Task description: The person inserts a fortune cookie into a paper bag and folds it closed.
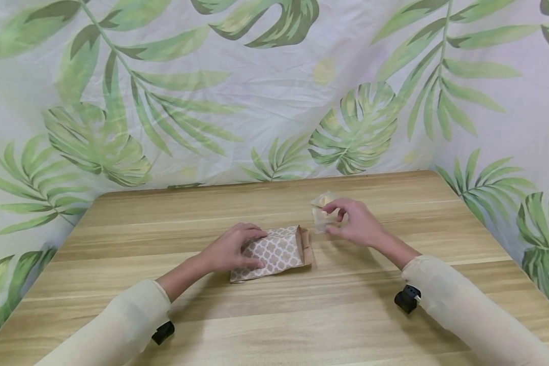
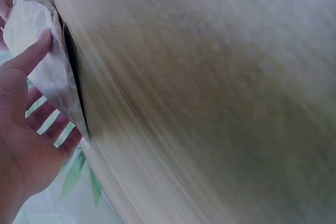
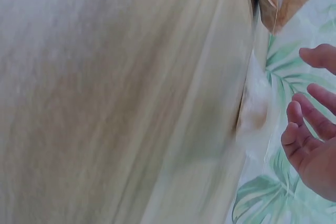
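Note:
A brown paper bag [image 1: 279, 250] with a white lattice pattern lies on its side on the table, its opening facing right. My left hand [image 1: 235, 248] holds it near its closed end; in the left wrist view the thumb [image 2: 38, 51] lies across one face and the fingers spread along the far edge. Right of the opening lies a small translucent packet [image 1: 321, 221] with something pale in it. Just beside it is my right hand [image 1: 354, 223], fingers loosely bent. The right wrist view shows a gap between this hand and the packet [image 3: 255, 111], and nothing in its grasp.
The wood-grain table [image 1: 265, 325] runs back to a white cloth [image 1: 265, 101] printed with green leaves. A dark wrist camera [image 1: 408, 299] hangs under the right sleeve, and another [image 1: 163, 333] under the left.

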A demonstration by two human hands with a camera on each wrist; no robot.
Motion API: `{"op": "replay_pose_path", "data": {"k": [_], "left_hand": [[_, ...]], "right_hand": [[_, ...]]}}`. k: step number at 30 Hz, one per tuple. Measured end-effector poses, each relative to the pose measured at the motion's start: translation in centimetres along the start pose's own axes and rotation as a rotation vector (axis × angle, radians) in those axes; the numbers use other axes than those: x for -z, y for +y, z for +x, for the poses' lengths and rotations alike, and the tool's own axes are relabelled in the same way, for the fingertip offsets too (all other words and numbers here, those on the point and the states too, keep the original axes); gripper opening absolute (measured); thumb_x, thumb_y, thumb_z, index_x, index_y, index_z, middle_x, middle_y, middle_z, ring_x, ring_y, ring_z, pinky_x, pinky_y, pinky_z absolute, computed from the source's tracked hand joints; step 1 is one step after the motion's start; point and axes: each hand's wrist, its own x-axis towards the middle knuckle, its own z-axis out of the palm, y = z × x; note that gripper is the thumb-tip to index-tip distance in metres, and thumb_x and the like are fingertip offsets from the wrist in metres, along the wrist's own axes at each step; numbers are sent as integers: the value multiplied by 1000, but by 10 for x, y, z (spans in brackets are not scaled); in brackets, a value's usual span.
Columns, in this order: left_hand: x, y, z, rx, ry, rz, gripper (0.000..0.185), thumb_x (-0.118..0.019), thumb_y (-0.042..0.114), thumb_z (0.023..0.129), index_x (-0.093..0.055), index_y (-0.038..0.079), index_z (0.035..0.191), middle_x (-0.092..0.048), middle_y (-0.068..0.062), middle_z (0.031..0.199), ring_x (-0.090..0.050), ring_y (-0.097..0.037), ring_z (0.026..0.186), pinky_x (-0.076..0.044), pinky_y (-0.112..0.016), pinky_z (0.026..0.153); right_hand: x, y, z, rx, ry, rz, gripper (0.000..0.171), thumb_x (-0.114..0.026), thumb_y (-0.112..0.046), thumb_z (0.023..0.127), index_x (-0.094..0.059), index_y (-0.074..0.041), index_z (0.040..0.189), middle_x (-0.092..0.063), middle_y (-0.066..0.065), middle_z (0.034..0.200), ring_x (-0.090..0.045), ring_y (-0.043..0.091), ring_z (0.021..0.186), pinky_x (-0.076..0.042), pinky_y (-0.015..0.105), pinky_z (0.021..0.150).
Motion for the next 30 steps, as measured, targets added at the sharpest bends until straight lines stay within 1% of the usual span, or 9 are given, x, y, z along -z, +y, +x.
{"op": "replay_pose_path", "data": {"k": [3,6,11,14,16,19,22,26,30], "left_hand": [[1,0,0,4,0,-1,71,-89,33,83,-62,2,141,-58,-20,143,-51,-40,134,-42,-58,111],[0,0,0,7,-1,-1,71,-89,33,83,-63,2,140,-58,-20,143,-51,-40,134,-42,-58,111],[1,1,0,4,-3,0,70,-89,33,83,-63,2,140,-58,-20,143,-52,-40,134,-42,-58,111],[2,2,0,1,-5,-1,70,-89,33,82,-63,1,140,-59,-20,142,-52,-40,134,-42,-58,111],[2,2,0,-3,-4,4,71,-89,33,82,-63,1,139,-59,-20,142,-52,-40,133,-42,-58,111],[2,2,0,-7,-6,8,71,-89,34,82,-63,1,139,-59,-20,142,-52,-40,133,-42,-57,111],[2,2,0,-5,-10,7,71,-89,34,82,-63,1,139,-59,-20,142,-52,-39,134,-42,-57,111],[2,1,0,0,-12,11,71,-89,35,82,-63,2,139,-59,-19,142,-52,-39,134,-42,-57,111],[2,1,0,8,-15,1,71,-89,35,82,-63,2,140,-59,-19,142,-52,-39,134,-42,-57,111]], "right_hand": [[3,4,2,3,28,-48,39,-85,-3,79,-71,7,115,-72,20,107,-62,29,83,-50,42,74],[6,11,4,-10,45,-76,39,-84,-3,81,-71,6,117,-71,21,109,-64,34,89,-52,49,79],[10,19,9,-73,46,-110,40,-80,-5,85,-68,7,122,-69,25,119,-62,43,109,-50,57,92],[13,21,14,-117,29,-115,43,-80,-8,86,-67,6,125,-66,26,125,-60,45,115,-49,58,96],[14,24,17,-136,3,-110,45,-77,-8,87,-66,6,128,-64,27,128,-58,47,118,-49,59,96],[17,29,24,-138,-40,-96,51,-69,-1,84,-63,7,134,-61,29,135,-56,49,123,-50,60,96],[23,34,32,-100,-93,-92,59,-62,4,79,-60,8,138,-57,31,140,-53,51,128,-47,63,101],[31,39,42,-33,-201,-88,66,-61,5,75,-55,11,141,-52,33,146,-46,53,135,-38,66,111],[36,42,50,-1,-308,-72,70,-60,5,75,-51,12,144,-49,33,149,-45,56,135,-38,68,109]]}}
